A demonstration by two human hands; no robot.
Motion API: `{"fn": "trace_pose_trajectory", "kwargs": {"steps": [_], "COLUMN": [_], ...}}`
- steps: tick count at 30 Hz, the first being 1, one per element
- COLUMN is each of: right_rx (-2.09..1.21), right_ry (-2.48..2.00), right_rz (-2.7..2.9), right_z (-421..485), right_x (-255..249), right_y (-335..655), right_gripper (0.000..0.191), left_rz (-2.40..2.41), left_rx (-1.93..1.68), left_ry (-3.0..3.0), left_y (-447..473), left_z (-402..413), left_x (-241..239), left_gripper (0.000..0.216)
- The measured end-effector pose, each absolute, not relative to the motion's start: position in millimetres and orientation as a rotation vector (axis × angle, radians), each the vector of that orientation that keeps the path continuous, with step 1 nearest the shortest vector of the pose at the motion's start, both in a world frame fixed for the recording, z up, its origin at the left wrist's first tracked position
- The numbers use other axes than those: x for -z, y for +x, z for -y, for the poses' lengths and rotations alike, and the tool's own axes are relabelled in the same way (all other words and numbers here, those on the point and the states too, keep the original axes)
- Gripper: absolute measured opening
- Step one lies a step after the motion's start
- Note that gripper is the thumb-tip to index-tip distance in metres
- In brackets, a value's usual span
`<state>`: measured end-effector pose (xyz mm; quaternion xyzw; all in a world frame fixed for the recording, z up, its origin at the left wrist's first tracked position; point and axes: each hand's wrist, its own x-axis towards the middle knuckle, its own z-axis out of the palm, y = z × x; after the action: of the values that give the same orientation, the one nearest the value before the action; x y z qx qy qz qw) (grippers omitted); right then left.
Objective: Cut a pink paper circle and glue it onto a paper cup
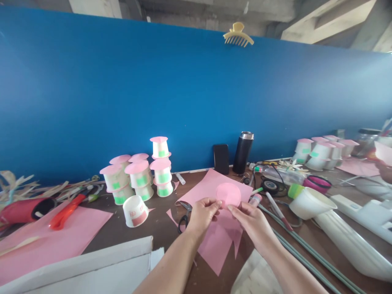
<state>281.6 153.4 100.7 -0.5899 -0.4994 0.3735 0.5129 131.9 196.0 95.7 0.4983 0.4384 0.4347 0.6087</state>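
Observation:
A round pink paper disc (229, 193) is pinched along its lower edge by both of my hands. My left hand (206, 213) grips it at the left with thumb and finger. At its right, my right hand (248, 220) has the same kind of pinch. Beneath the disc lie pink paper sheets and offcuts (217, 249). Scissors with black handles (183, 222) rest just left of my left hand, partly hidden by it. Farther left, a white paper cup (134, 211) stands near stacked cups (141, 179) with pink discs on top and green patches.
A black bottle (243, 153) and a phone (221, 158) stand against the blue partition (183, 90). At right are a stack of white cups (312, 203), green rods (306, 245) and a power strip (364, 216). A red-handled tool (65, 212) lies left, behind a white box (101, 265).

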Motion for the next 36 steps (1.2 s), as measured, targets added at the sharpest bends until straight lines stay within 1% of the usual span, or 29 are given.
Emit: {"fn": "trace_pose_trajectory", "kwargs": {"steps": [6,22,31,36], "right_rx": [-0.814,-0.709,-0.672,-0.649], "right_ry": [-1.457,-1.525,-1.540,-1.547], "right_rz": [1.246,1.311,1.323,1.317], "right_z": [-153.7,-150.6,-150.9,-151.9], "right_x": [-100.7,-107.1,-104.7,-103.7], "right_y": [282.4,278.3,277.6,277.7], "right_gripper": [0.032,0.029,0.031,0.033], "left_rz": [-0.982,-0.982,-0.956,-0.961], "left_rx": [-1.012,-0.979,-0.979,-0.977], "left_ry": [1.165,1.158,1.156,1.148], "left_y": [131.3,131.0,130.8,131.2], "left_z": [-194.4,-191.4,-190.2,-189.4], "left_x": [-97.1,-105.1,-105.0,-104.6], "left_gripper": [0.035,0.030,0.027,0.030]}}
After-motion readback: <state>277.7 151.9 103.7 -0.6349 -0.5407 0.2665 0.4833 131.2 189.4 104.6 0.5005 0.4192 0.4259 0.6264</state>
